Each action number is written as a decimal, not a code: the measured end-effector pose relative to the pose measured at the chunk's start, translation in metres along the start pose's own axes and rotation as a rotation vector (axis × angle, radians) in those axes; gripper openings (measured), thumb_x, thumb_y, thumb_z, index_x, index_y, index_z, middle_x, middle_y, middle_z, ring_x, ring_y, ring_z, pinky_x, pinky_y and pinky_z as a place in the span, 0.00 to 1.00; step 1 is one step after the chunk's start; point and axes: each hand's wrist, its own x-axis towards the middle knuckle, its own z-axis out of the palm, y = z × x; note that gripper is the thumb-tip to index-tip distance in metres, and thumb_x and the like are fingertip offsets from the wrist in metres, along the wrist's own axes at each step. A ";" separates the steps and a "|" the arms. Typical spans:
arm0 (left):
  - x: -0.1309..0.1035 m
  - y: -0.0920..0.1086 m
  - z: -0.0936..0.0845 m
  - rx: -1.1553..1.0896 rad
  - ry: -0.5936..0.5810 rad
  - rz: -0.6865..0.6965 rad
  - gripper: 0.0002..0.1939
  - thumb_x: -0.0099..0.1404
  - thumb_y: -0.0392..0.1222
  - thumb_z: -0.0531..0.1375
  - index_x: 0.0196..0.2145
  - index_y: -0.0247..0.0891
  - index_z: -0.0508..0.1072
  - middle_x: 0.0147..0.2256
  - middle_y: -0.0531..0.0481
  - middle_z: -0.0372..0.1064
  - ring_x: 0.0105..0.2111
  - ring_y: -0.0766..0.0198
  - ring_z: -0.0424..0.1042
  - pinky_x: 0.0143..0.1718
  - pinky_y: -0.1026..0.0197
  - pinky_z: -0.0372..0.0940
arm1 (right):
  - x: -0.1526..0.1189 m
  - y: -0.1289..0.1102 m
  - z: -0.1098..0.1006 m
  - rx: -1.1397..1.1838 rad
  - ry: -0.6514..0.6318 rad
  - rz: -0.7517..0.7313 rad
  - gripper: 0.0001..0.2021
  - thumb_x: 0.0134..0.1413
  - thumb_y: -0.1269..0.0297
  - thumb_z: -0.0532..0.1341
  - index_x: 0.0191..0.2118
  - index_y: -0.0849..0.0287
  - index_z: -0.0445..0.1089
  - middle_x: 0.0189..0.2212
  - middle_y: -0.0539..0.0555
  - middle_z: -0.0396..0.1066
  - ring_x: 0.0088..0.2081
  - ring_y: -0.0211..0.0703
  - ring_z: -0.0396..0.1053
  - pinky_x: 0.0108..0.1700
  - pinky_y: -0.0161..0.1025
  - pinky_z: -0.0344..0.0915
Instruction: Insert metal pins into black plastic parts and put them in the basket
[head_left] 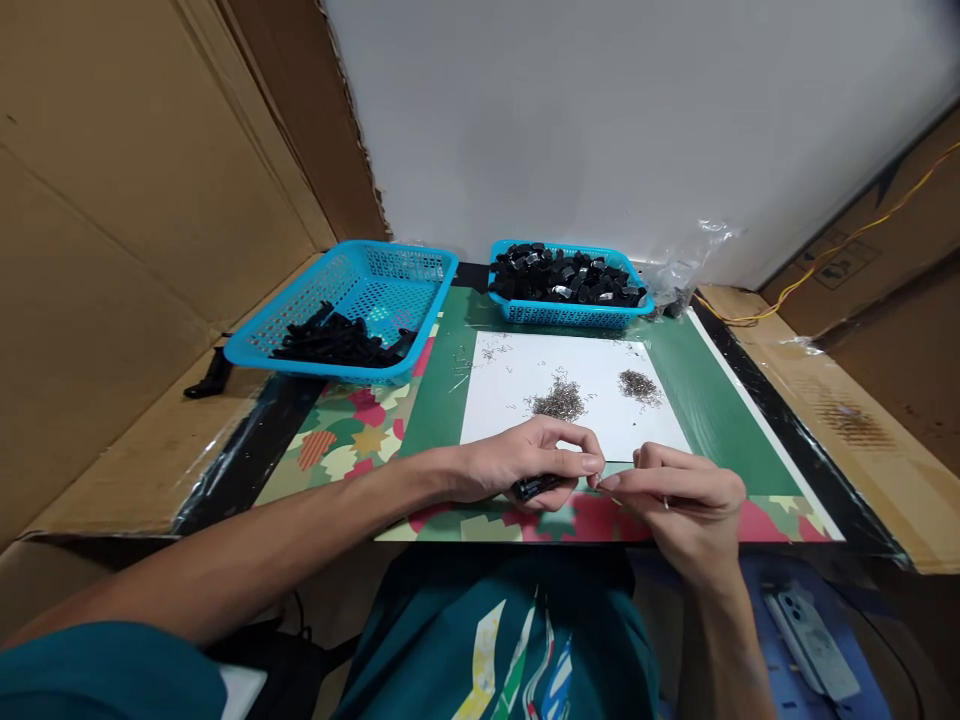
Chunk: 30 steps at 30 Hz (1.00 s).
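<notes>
Near the table's front edge my left hand is closed around a small black part, which shows below its fingers. Just to the right, my right hand is closed in a pinch, its fingertips almost touching those of my left hand. What the right fingertips pinch is too small to make out; a small shiny piece shows against its fingers. Beyond both hands lies a white sheet, bearing a pile of tiny metal pieces and a smaller pile to the right.
A blue basket at the back left holds long black parts. Another blue basket is heaped with black parts. Beside it sits a clear plastic bag. A phone lies low at the right.
</notes>
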 end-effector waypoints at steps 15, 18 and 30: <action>0.004 -0.011 0.000 0.329 0.243 0.182 0.21 0.75 0.62 0.60 0.44 0.39 0.68 0.22 0.58 0.66 0.19 0.70 0.61 0.22 0.68 0.56 | 0.003 0.006 0.010 -0.057 0.012 0.225 0.11 0.64 0.55 0.69 0.37 0.58 0.80 0.20 0.45 0.58 0.22 0.35 0.53 0.24 0.35 0.50; 0.005 -0.013 0.000 0.354 0.239 0.174 0.21 0.75 0.62 0.59 0.44 0.38 0.68 0.22 0.58 0.65 0.19 0.70 0.59 0.22 0.67 0.55 | 0.003 0.006 0.011 -0.020 0.004 0.230 0.09 0.64 0.56 0.69 0.38 0.57 0.80 0.20 0.44 0.58 0.21 0.34 0.53 0.23 0.34 0.49; -0.001 0.004 -0.003 0.140 0.132 0.009 0.59 0.68 0.44 0.71 0.79 0.49 0.34 0.41 0.52 0.67 0.33 0.68 0.65 0.35 0.63 0.62 | 0.008 0.010 0.006 -0.061 0.200 0.186 0.06 0.58 0.61 0.71 0.34 0.57 0.83 0.18 0.44 0.59 0.19 0.32 0.52 0.22 0.34 0.47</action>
